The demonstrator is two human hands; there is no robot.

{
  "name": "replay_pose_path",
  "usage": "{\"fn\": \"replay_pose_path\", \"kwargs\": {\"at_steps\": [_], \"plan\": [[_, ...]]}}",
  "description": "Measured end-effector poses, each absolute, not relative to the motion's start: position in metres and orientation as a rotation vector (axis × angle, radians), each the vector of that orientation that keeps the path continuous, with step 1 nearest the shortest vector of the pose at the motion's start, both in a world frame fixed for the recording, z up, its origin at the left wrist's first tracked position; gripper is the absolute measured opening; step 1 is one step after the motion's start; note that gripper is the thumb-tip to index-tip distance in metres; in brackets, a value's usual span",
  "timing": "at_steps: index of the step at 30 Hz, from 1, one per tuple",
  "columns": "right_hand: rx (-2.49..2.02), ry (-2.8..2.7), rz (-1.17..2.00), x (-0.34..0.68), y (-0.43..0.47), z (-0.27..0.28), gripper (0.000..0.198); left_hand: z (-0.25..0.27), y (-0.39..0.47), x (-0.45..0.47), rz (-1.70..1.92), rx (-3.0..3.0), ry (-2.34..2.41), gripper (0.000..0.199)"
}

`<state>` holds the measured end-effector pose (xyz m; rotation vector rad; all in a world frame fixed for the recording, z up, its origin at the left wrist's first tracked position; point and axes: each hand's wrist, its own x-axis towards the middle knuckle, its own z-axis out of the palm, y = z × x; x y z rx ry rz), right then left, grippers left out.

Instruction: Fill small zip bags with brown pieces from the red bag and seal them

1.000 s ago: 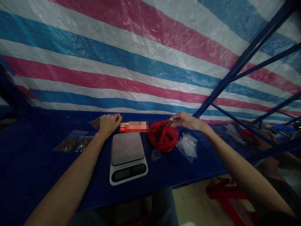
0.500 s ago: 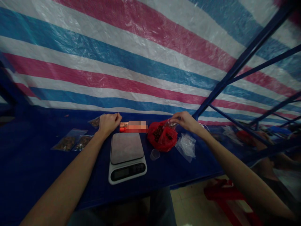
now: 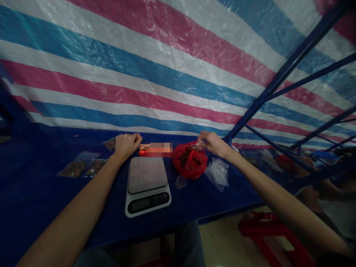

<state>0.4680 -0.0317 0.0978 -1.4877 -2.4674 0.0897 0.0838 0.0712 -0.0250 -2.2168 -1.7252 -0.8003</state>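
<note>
At the red bag [image 3: 189, 170] on the table [image 3: 194, 200], the right hand [image 3: 210, 142], nearly closed, pinches a clear bag [image 3: 197, 146], the left hand [image 3: 126, 146] curls, hold indeterminable, and a slackened pinch could drop the clear bag.

A plastic sheet [image 3: 139, 74] with slanting red, white and blue stripes forms the wall behind the blue worktop [image 3: 194, 204], creased and dotted with small glints of light. On the right, a thick blue pole [image 3: 278, 79] slants down across it to the back of the worktop, with a thinner blue bar [image 3: 311, 78] branching off it towards the right edge. Below the worktop's front edge, a red stool [image 3: 264, 228] stands on a pale, yellowish tiled floor [image 3: 219, 241]. The light is dim, and the far corners sink into shadow.
</note>
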Motion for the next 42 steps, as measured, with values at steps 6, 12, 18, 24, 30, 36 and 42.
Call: {"fn": "replay_pose_path", "kwargs": {"at_steps": [6,12,18,24,30,36,42], "plan": [[-1.374,-2.598,0.075,0.470,-0.030,0.106,0.028,-0.026,0.072,0.083,-0.799,-2.217,-1.728,0.062],[-1.378,-2.571,0.021,0.475,-0.031,0.112,0.023,-0.026,0.071,0.083,-0.817,-2.215,-1.721,0.061],[-1.430,-2.413,-0.072,0.489,-0.039,0.118,0.023,-0.026,0.071,0.083,-0.867,-2.209,-1.695,0.061],[-1.585,-1.820,-0.500,0.509,-0.111,0.087,0.035,-0.027,0.069,0.078,-0.932,-2.208,-1.656,0.057],[-1.920,-2.092,-0.276,0.524,-0.181,-0.041,0.058,-0.011,0.059,0.081,-0.939,-2.209,-1.656,0.053],[-1.990,-1.985,-0.247,0.531,-0.184,-0.100,0.065,0.026,0.033,0.054,-0.907,-2.129,-1.801,0.059],[-2.011,-1.935,-0.288,0.542,-0.159,-0.097,0.061,0.012,-0.013,-0.015,-0.714,-2.543,-1.673,0.056]]}}
